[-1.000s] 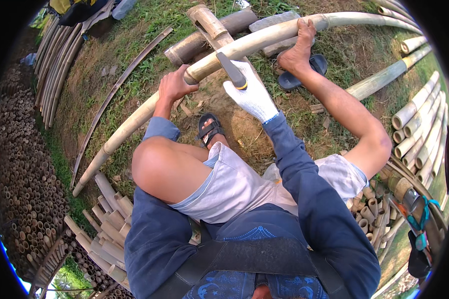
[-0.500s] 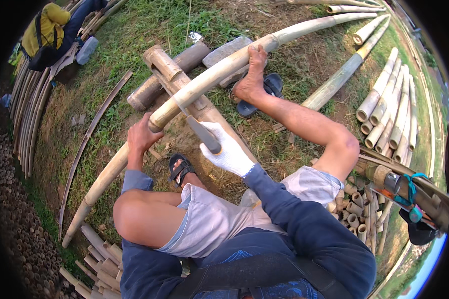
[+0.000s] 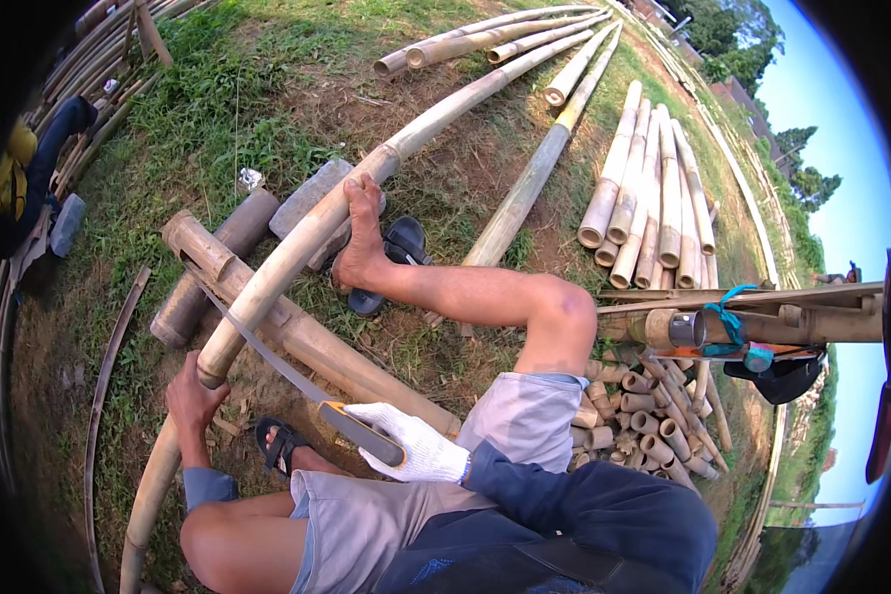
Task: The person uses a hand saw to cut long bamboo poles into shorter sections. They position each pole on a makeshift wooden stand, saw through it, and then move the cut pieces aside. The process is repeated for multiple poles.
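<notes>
A long pale bamboo pole (image 3: pixel 312 228) slants from the far right to my left side, over a thick bamboo beam (image 3: pixel 337 366). My left hand (image 3: pixel 196 401) is closed round the pole by a dark-rimmed joint. A further bamboo length (image 3: pixel 153 495) runs on below that hand, which hides whether the two are joined. My right hand (image 3: pixel 406 443), in a white knitted glove, grips a hand saw (image 3: pixel 297 374) by its grey and yellow handle. The saw's long blade lies across the pole beyond my left hand. My bare foot (image 3: pixel 363 233) presses against the pole.
A short log (image 3: pixel 213 267) lies under the beam's far end, near a grey stone block (image 3: pixel 312 198). Dark sandals (image 3: pixel 401 252) lie beside my foot. Bamboo poles (image 3: pixel 653 198) and cut pieces (image 3: pixel 653 421) are piled right. A person in yellow (image 3: pixel 15 163) sits at far left.
The view has swung right, so the scene sits further left. My right hand has drawn the saw back toward me, and more of its blade shows. My left hand keeps its hold.
</notes>
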Demonstrator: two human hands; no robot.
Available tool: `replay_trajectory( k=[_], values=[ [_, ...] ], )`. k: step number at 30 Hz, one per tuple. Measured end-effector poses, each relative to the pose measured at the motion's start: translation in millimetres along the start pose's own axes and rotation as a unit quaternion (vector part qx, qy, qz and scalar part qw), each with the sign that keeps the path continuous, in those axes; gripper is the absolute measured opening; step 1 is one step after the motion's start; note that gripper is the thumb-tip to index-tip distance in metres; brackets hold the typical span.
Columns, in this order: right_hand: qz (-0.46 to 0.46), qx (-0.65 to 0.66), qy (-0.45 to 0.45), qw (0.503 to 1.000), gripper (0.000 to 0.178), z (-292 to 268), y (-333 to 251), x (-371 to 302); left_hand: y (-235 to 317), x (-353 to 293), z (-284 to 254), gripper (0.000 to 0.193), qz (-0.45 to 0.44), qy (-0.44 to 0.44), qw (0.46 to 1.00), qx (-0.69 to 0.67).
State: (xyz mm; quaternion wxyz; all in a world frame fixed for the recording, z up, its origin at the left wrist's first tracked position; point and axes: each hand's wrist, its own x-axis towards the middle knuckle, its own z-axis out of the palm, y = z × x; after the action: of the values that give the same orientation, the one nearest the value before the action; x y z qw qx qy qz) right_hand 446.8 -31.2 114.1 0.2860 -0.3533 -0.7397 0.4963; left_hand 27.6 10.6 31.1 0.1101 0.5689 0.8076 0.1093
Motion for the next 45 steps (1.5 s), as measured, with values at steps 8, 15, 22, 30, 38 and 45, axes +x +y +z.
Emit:
replay_trajectory(
  k=[8, 15, 22, 30, 38, 45],
  values=[
    [0.055, 0.023, 0.007, 0.998, 0.068, 51, 32, 85, 5, -8, -12, 0.070, 0.012, -0.032, 0.999, 0.015],
    [-0.003, 0.010, 0.007, 1.000, 0.070, 51, 53, 66, 0, -26, 17, 0.074, 0.032, 0.043, 0.999, 0.004],
    [0.035, -0.009, -0.001, 0.999, 0.070, 42, -4, 98, -6, -20, 18, 0.073, 0.020, 0.042, 0.998, 0.042],
    [-0.006, -0.063, -0.004, 0.998, 0.074, 5, -3, -21, -4, -23, 8, 0.070, 0.063, 0.096, 0.993, -0.015],
    [0.030, -0.034, -0.006, 0.999, 0.068, -1, -27, 0, 5, -10, 0, 0.069, 0.028, 0.023, 0.999, -0.013],
    [-0.007, -0.006, -0.007, 1.000, 0.071, 25, 25, 10, -4, -18, -5, 0.069, 0.071, 0.075, 0.993, -0.057]
  ],
)
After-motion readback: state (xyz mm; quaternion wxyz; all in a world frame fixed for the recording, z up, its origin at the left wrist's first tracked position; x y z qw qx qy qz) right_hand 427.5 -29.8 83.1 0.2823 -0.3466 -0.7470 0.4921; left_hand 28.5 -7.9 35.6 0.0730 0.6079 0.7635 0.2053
